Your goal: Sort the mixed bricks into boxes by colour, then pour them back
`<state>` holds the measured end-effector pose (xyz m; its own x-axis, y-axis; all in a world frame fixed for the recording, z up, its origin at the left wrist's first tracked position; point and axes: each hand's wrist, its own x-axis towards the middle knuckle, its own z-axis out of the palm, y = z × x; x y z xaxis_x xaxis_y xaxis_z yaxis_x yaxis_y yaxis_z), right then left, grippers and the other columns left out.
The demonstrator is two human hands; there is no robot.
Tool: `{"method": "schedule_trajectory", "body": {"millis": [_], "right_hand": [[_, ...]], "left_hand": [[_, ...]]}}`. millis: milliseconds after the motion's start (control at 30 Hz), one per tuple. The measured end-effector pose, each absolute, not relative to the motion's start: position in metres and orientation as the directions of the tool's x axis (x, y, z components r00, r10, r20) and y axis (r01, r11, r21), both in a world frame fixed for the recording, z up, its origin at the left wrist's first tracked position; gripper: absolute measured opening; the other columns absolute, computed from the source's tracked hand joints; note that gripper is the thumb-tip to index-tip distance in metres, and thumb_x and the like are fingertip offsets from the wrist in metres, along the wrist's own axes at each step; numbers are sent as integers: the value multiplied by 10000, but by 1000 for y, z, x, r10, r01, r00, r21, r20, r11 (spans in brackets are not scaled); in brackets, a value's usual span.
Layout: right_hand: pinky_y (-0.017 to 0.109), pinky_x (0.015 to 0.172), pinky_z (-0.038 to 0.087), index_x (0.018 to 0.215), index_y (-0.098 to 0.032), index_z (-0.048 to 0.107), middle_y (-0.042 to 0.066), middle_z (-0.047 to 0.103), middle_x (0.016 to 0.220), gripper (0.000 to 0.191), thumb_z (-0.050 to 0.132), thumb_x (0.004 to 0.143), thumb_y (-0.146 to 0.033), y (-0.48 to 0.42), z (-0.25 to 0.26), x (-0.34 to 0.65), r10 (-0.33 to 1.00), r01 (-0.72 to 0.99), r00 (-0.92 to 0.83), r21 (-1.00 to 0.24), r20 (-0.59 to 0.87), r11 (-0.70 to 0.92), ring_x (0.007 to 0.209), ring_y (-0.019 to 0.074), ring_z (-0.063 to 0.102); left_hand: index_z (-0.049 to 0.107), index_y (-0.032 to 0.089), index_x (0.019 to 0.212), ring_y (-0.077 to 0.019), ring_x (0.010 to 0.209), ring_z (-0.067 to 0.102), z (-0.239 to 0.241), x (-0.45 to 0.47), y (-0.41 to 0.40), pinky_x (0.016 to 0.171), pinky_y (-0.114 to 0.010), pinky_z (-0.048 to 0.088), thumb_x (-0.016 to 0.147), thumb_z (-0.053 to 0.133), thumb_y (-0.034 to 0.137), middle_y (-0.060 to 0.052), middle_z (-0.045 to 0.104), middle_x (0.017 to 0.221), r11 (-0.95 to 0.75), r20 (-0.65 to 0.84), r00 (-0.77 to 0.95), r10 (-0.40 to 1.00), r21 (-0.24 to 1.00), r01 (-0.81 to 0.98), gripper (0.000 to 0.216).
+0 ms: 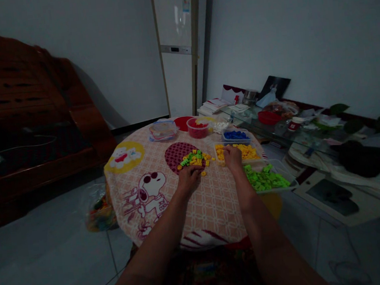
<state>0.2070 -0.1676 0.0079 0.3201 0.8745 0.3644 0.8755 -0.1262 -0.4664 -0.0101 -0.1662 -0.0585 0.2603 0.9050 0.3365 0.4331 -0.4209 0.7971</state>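
My left hand (189,178) rests at the near edge of a small mixed pile of green and yellow toy bricks (196,158) on the cloth-covered table. Its fingers stretch to the right along the pile. One round yellow piece (203,174) lies just right of it. My right hand (232,155) is over the left part of a clear tray of yellow bricks (248,151), its fingers bent down and pinched together. Whatever is between those fingertips is too dark and small to make out. Nearer to me, a clear tray holds green bricks (266,178).
Behind the yellow tray stands a box of blue bricks (235,135). Farther back are a round tub with red pieces (198,128), a red lid (183,123) and a stack of clear containers (163,130). A cluttered glass table (276,129) borders the right side.
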Motion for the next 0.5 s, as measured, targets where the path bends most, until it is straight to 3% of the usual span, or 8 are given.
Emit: {"method": "schedule_trajectory", "body": {"millis": [200, 367, 500], "right_hand": [[237, 805, 452, 1119, -198, 731, 83, 767, 1059, 314, 451, 981, -226, -199, -15, 164, 919, 873, 270, -477, 289, -106, 962, 183, 693], [261, 849, 464, 1240, -232, 657, 87, 751, 1129, 311, 458, 1006, -282, -197, -25, 146, 958, 918, 242, -355, 157, -174, 1026, 195, 695], [299, 849, 488, 1272, -184, 632, 144, 739, 1151, 354, 514, 997, -373, -183, -24, 140, 957, 928, 278, -279, 77, -247, 1052, 235, 705]], "left_hand": [[805, 188, 1000, -200, 937, 725, -57, -11, -167, 925, -319, 551, 801, 533, 132, -59, 798, 1023, -429, 341, 266, 902, 786, 445, 342], [803, 190, 1009, -195, 921, 725, -55, -11, -168, 907, -313, 555, 803, 526, 130, -55, 798, 1022, -418, 332, 261, 906, 795, 440, 351], [805, 189, 987, -190, 936, 724, -55, -11, -169, 934, -309, 546, 804, 525, 119, -48, 801, 1020, -416, 332, 260, 907, 804, 424, 342]]}}
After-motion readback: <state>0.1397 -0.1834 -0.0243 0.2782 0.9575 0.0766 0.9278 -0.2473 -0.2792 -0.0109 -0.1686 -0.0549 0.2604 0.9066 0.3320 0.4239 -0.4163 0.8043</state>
